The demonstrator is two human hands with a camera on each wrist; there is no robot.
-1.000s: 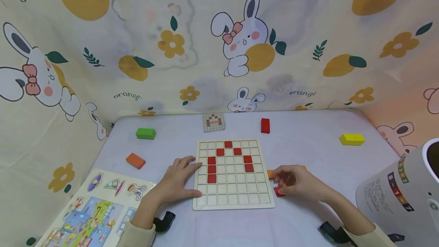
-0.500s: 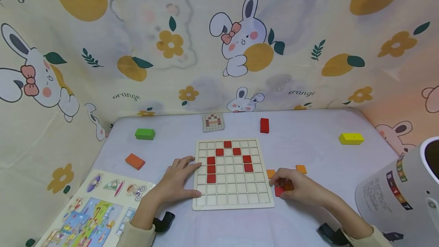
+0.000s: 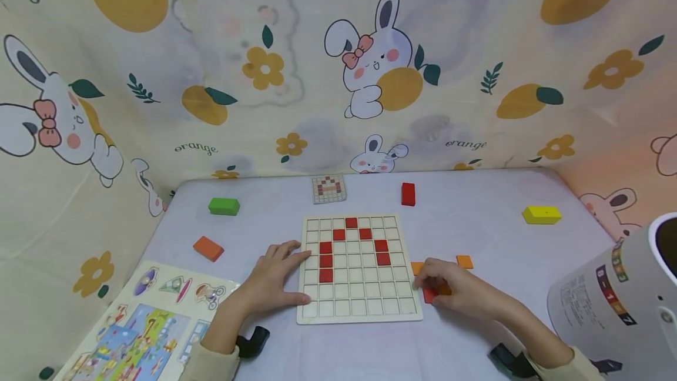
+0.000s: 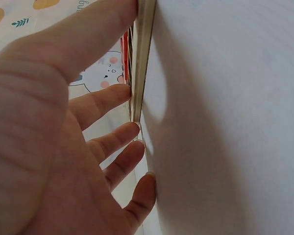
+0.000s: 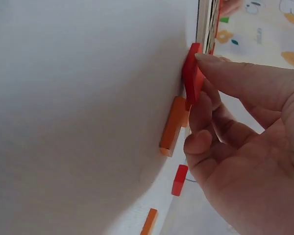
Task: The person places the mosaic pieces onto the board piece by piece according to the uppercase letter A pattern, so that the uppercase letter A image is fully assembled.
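A pale square grid board [image 3: 365, 314] lies on the table, with several red tiles [image 3: 325, 261] in its cells forming an arch-like pattern. My left hand [image 3: 275, 275] spreads its fingers along the board's left edge; in the left wrist view the thumb and fingertips meet that edge. At the board's right side, my right hand [image 3: 465, 288] has its thumb and fingers around a red tile [image 5: 192, 73], which it pinches close over the table. Next to it, partly under the hand, lies an orange tile [image 5: 171, 126]. Another orange tile [image 3: 417, 268] sits at the board's edge.
Behind the board lies a small pattern card [image 3: 329, 189]. Blocks are spread around: green [image 3: 224, 206], orange [image 3: 208, 249], red [image 3: 408, 194], yellow [image 3: 542, 214]. A picture puzzle board [image 3: 153, 328] is at left, a white cylindrical container [image 3: 597, 298] at right. A single orange tile [image 3: 464, 261] lies beyond the right hand.
My right hand has shifted slightly and closed in around the red tile, uncovering the far orange tile. The left hand and the board have stayed in place.
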